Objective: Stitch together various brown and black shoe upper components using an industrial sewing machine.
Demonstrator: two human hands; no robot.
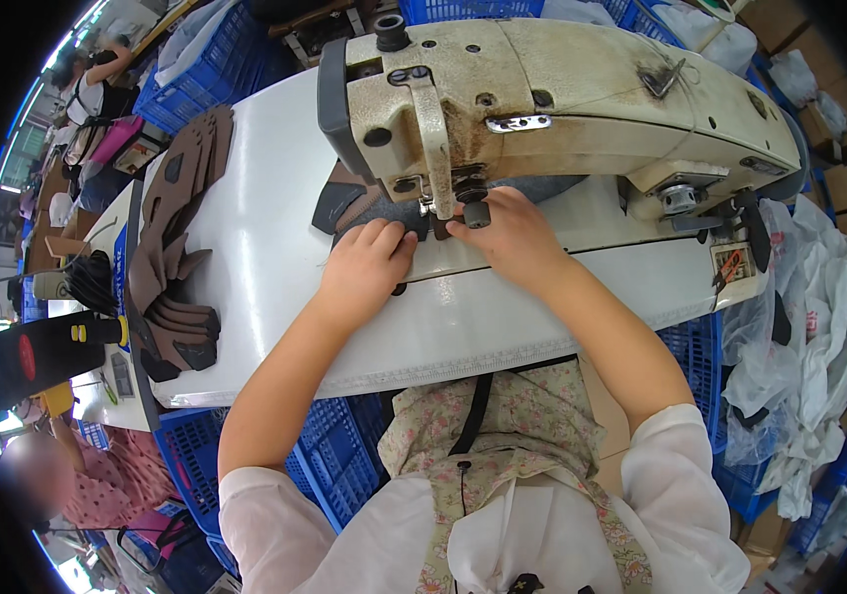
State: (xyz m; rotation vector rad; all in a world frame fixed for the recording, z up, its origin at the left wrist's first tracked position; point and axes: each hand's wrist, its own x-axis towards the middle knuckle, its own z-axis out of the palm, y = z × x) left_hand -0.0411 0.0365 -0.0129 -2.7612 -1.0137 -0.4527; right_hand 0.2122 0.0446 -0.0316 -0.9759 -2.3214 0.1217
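Observation:
A cream industrial sewing machine point(562, 104) stands across the white table, its presser foot point(430, 206) down by the work. Under it lies a dark grey and brown cut piece point(352, 203), resembling part of a shoe upper. My left hand point(369, 262) rests on the near edge of this piece, left of the needle, fingers laid over it. Close to the right side of the needle, my right hand point(515, 243) pinches a small brown edge of the work between thumb and fingers. The machine head hides some of its fingertips and part of the piece.
Stacked brown cut pieces point(181, 188) lie along the table's left end. Blue crates point(334, 460) stand below the near edge, and more at the back. White plastic bags point(809, 327) hang at the right. Two other people point(122, 475) are at the far left.

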